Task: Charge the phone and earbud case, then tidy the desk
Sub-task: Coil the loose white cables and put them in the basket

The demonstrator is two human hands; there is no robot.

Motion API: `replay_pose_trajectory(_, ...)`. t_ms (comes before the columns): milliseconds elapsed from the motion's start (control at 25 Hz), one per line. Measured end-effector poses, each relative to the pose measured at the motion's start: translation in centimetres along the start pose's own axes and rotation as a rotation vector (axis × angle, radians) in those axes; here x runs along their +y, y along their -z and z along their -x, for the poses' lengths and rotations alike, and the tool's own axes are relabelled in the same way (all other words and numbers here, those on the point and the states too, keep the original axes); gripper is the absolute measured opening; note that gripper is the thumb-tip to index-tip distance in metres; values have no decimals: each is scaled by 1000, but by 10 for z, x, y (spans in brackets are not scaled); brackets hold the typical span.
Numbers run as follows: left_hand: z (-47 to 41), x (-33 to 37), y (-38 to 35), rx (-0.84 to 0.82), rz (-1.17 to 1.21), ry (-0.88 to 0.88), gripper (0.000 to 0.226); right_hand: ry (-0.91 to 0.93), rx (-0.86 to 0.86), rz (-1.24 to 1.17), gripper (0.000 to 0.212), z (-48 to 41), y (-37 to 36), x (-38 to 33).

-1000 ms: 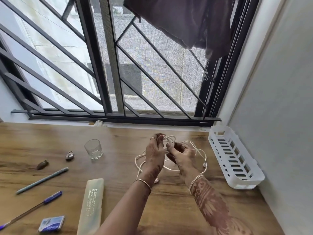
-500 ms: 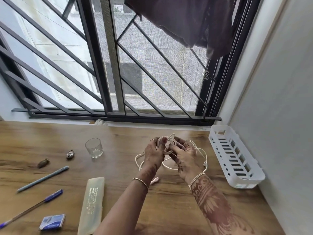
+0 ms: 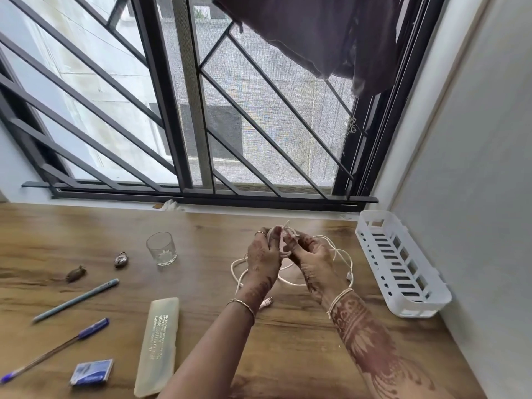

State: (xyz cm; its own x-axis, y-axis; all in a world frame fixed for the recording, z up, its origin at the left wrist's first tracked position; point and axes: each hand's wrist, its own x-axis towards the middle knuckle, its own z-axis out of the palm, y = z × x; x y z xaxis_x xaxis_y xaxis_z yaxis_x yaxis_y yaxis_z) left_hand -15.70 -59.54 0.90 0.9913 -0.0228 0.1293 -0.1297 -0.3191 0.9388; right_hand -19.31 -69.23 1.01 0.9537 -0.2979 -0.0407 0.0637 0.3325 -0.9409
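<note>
A white charging cable [image 3: 344, 254] lies in loose loops on the wooden desk [image 3: 288, 341], partly gathered into a small coil between my hands. My left hand [image 3: 264, 251] holds the coil, with the cable wound around its fingers. My right hand [image 3: 309, 254] pinches a strand of the same cable just beside it. One white plug end [image 3: 266, 303] lies on the desk below my left wrist. No phone or earbud case shows in this view.
A white slotted plastic basket [image 3: 403, 272] stands against the right wall. To the left are a glass tumbler [image 3: 161, 249], a small padlock [image 3: 121, 259], a brown clip [image 3: 76, 273], two pens [image 3: 76, 300] [image 3: 54, 349], a translucent pencil case [image 3: 158, 344] and a small blue box [image 3: 91, 372].
My hands have shifted slightly while winding; the coil between them has tightened and a cable end now sticks up above my fingers. The loose loops on the desk have shrunk a little.
</note>
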Motion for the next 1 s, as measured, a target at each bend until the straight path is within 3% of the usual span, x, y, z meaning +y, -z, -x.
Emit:
replay_pose_trajectory(160, 2, -7, -5, -80, 27, 0, 27, 3, 134, 208, 16, -3, -2, 6)
replay_pose_trajectory(320, -1, -5, -1, -84, 16, 70, 32, 136, 276, 362, 8, 0, 0, 10)
replay_pose_trajectory(440, -4, -9, -3, -37, 28, 94, 33, 169, 336, 301, 6, -1, -3, 8)
replay_pose_trajectory(640, -9, -10, -10, 0, 51, 186, 63, 142, 362, 158, 9, 3, -6, 7)
replay_pose_trajectory(840, -10, -6, -6, -78, 37, 154, 51, 68, 416, 143, 10, 0, 0, 14)
replay_pose_trajectory(920, -11, -2, -4, -155, 134, 179, 46, 51, 445, 158, 11, 0, 4, 12)
replay_pose_trajectory(1000, -10, 4, -2, -209, 293, 268, 39, 3, 393, 15, 9, 0, 6, 5)
